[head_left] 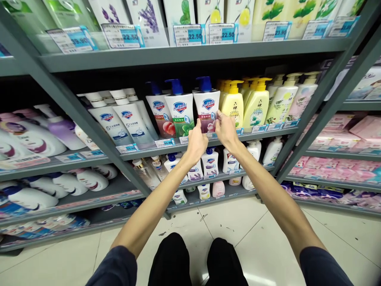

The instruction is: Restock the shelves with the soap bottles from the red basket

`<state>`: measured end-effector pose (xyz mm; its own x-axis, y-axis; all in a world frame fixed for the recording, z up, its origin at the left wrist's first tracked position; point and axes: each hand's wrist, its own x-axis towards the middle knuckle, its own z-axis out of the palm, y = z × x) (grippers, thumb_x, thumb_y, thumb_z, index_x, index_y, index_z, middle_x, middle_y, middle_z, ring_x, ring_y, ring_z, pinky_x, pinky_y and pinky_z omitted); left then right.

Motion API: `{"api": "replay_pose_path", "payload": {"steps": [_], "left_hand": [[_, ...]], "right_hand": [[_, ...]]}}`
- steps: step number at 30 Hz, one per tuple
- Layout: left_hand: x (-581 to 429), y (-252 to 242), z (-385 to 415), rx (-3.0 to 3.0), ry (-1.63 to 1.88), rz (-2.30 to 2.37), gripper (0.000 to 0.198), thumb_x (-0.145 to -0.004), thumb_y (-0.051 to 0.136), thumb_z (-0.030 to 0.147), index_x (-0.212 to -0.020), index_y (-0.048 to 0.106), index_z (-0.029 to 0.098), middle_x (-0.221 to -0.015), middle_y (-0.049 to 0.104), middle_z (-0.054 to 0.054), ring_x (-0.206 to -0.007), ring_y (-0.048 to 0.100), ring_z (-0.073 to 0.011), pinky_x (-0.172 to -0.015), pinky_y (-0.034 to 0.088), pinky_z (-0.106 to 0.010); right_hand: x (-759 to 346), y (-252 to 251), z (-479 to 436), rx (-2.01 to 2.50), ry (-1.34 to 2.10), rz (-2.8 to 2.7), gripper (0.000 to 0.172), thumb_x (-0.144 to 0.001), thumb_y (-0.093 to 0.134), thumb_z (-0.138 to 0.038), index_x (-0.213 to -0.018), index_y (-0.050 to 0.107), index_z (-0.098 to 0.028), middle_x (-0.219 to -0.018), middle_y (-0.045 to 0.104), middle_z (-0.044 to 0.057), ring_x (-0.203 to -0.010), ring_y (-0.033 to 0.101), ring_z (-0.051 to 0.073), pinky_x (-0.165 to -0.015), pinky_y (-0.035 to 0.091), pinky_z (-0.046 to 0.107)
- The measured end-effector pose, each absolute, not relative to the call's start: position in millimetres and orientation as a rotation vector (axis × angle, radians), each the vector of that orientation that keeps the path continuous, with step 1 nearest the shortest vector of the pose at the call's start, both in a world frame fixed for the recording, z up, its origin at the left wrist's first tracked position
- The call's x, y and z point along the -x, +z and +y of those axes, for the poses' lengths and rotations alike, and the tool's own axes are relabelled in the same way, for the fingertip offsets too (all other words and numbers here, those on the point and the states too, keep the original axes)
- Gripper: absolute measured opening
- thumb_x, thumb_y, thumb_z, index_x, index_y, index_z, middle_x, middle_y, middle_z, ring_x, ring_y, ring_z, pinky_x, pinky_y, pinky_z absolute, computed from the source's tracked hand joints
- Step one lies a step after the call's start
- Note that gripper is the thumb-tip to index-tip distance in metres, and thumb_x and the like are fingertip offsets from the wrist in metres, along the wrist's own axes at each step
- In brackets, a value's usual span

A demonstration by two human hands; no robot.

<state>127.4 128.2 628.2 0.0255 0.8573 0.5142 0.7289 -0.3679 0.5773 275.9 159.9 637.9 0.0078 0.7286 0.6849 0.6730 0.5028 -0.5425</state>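
A white pump bottle with a blue cap and a pink flower label [206, 104] stands upright at the front edge of a grey store shelf [268, 135]. My left hand [196, 141] holds its lower left side, fingers curled against it. My right hand [225, 129] grips its lower right side, with a ring on one finger. Just left of it stand two similar blue-capped bottles, one with a green label [180, 111] and one with a peach label [160, 113]. Yellow pump bottles [233, 103] stand close on its right.
White pump bottles [125, 119] fill the shelf's left part, pale green ones [282, 101] the right. Price tags line the shelf edges. Smaller bottles [210, 163] stand on lower shelves. A slanted grey upright [89, 123] separates a neighbouring bay of purple and white bottles. Tiled floor lies below.
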Motion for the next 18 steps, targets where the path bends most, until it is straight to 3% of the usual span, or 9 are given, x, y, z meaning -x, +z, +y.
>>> {"api": "replay_pose_path", "payload": {"steps": [6,10,13,16,18], "left_hand": [[-124.8,625.8,129.2,-2.111,1.311,1.610,0.090,-0.083,0.059,0.011,-0.171,0.044,0.000,-0.089,0.074,-0.007,-0.095,0.068,-0.0220,-0.104,0.055,-0.035],[-124.1,626.3,127.9,-2.167,1.259,1.675,0.084,-0.088,0.054,0.009,-0.171,0.044,0.001,-0.091,0.075,-0.009,-0.092,0.070,-0.0230,-0.102,0.055,-0.037],[-116.9,625.2,118.8,-2.270,1.245,1.672,0.069,-0.096,0.051,0.010,-0.165,0.055,0.005,-0.102,0.079,-0.014,-0.096,0.073,-0.0250,-0.102,0.055,-0.037],[-105.7,623.9,106.7,-2.394,1.233,1.691,0.042,-0.104,0.054,0.020,-0.139,0.077,0.015,-0.116,0.082,-0.016,-0.109,0.076,-0.0291,-0.105,0.055,-0.038],[-100.5,623.5,103.6,-2.413,1.145,1.754,0.032,-0.106,0.059,0.029,-0.125,0.083,0.021,-0.107,0.083,-0.014,-0.106,0.077,-0.0318,-0.100,0.056,-0.039]], "right_hand": [[-280.8,634.8,167.6,1.142,0.048,-1.694,0.049,-0.104,0.046,-0.019,-0.142,0.076,-0.014,-0.110,0.085,0.014,-0.115,0.080,0.031,-0.115,0.061,0.051],[-275.2,637.0,160.4,1.142,0.067,-1.693,0.050,-0.104,0.044,-0.017,-0.143,0.075,-0.013,-0.117,0.084,0.016,-0.116,0.079,0.029,-0.113,0.062,0.047],[-280.6,633.2,143.4,1.100,-0.013,-1.663,0.047,-0.106,0.045,-0.018,-0.141,0.076,-0.013,-0.125,0.082,0.017,-0.119,0.078,0.030,-0.113,0.061,0.046],[-299.8,618.7,129.2,1.115,-0.057,-1.628,0.036,-0.107,0.053,-0.025,-0.128,0.081,-0.015,-0.122,0.082,0.015,-0.100,0.080,0.029,-0.102,0.064,0.047],[-314.8,606.7,128.5,1.165,-0.005,-1.675,0.029,-0.106,0.062,-0.033,-0.118,0.083,-0.017,-0.107,0.084,0.012,-0.082,0.079,0.027,-0.090,0.066,0.045]]}}
